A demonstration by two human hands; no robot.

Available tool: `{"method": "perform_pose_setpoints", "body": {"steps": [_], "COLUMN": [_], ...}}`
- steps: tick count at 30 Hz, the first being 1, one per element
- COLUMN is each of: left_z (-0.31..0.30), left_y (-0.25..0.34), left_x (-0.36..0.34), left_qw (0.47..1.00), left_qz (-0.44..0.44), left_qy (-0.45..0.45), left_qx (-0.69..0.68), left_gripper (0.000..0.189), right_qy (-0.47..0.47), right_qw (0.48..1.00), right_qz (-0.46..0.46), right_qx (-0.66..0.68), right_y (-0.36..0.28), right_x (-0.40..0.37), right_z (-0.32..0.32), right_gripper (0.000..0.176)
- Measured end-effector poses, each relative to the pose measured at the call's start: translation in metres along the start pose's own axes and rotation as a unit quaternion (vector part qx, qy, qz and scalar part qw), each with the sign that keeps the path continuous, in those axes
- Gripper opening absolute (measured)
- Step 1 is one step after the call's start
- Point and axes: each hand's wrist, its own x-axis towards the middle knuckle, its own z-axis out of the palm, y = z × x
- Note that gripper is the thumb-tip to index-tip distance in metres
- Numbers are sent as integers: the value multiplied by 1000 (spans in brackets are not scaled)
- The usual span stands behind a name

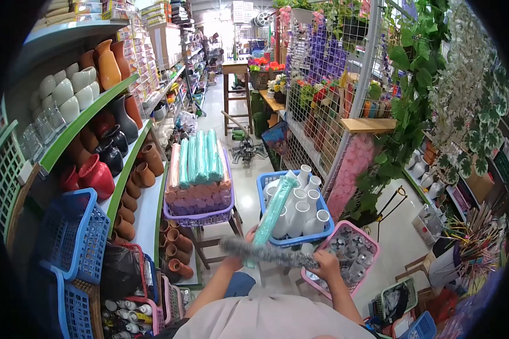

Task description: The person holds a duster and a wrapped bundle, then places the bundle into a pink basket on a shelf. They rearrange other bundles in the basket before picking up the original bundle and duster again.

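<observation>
My left hand (233,263) is closed around a teal plastic-wrapped roll (272,211), which slants up and away from me. Across its lower part runs a grey fluffy duster (271,255), hiding some of my left fingers. The end of this duster is gripped in my right hand (326,264), which is closed. Just beyond the roll stands a blue basket (300,242) of white vases (298,217); the roll's upper end overlaps it in view. Near my right hand is a pink basket (370,240) with clear glass pieces.
A purple basket (199,219) piled with teal and peach wrapped rolls (201,161) sits on a stool at centre left. Shelves of pottery (133,175) line the left. A wire rack (322,96) with artificial flowers stands right of the aisle. Blue baskets (73,237) are at lower left.
</observation>
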Motion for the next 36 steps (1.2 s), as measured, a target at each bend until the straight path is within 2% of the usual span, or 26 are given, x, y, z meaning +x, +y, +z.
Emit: {"method": "perform_pose_setpoints", "body": {"steps": [1,2,4,5,6,8,9,10,11,12,13,16,17,18,20,21,22,24,26,28,30,31,32,33,34,36], "left_z": [4,-1,2,4,4,5,6,7,3,3,3,5,7,7,7,8,4,7,8,10,12,10,10,10,10,13], "left_y": [55,48,60,61,61,62,62,62,65,67,69,72,73,68,56,61,73,69,72,68,48,53,58,65,68,63], "left_x": [1,1,0,0,1,5,8,10,2,4,6,8,9,11,12,8,10,12,14,16,14,17,17,18,18,17], "left_qw": [897,867,866,865,871,877,896,913,897,893,904,919,923,923,933,927,908,918,927,935,955,915,915,934,951,962], "left_qz": [-238,-250,-247,-247,-240,-236,-238,-238,-216,-245,-238,-230,-227,-227,-197,-221,-291,-250,-258,-266,-215,-301,-302,-276,-250,-216], "left_qy": [70,28,50,51,60,66,93,119,82,85,73,59,57,55,94,103,84,63,60,57,97,131,131,95,58,51], "left_qx": [-365,-431,-432,-433,-424,-414,-363,-310,-378,-368,-347,-315,-305,-306,-286,-284,-289,-302,-265,-229,-178,-233,-234,-205,-175,-160], "left_gripper": [53,54,55,55,54,53,53,53,53,53,54,54,54,54,56,58,60,60,60,61,60,58,58,58,58,59], "right_qy": [93,91,153,151,152,102,23,23,66,109,146,120,113,114,116,117,118,120,133,112,72,97,121,117,116,131], "right_qw": [995,995,953,953,953,991,999,999,996,989,970,972,985,984,978,974,969,957,951,989,995,989,979,953,953,961], "right_qz": [17,17,233,240,240,26,17,18,55,91,180,175,95,97,147,172,197,248,264,74,41,96,151,268,267,237], "right_qx": [34,34,119,104,103,79,31,30,33,36,68,98,94,93,90,89,89,86,93,69,50,56,61,79,79,61], "right_y": [7,12,10,15,14,11,6,10,15,17,15,15,14,14,15,16,16,17,22,17,19,22,25,20,18,15], "right_x": [2,4,13,12,12,6,6,4,3,5,8,6,0,0,4,6,8,7,3,-4,-7,-7,-7,-1,0,1], "right_z": [8,16,20,27,25,20,5,6,10,11,17,19,20,18,14,11,10,8,17,15,6,6,7,4,2,-1], "right_gripper": [30,30,34,36,36,33,32,32,32,32,31,32,31,31,33,34,35,37,37,35,33,33,32,34,34,34]}}
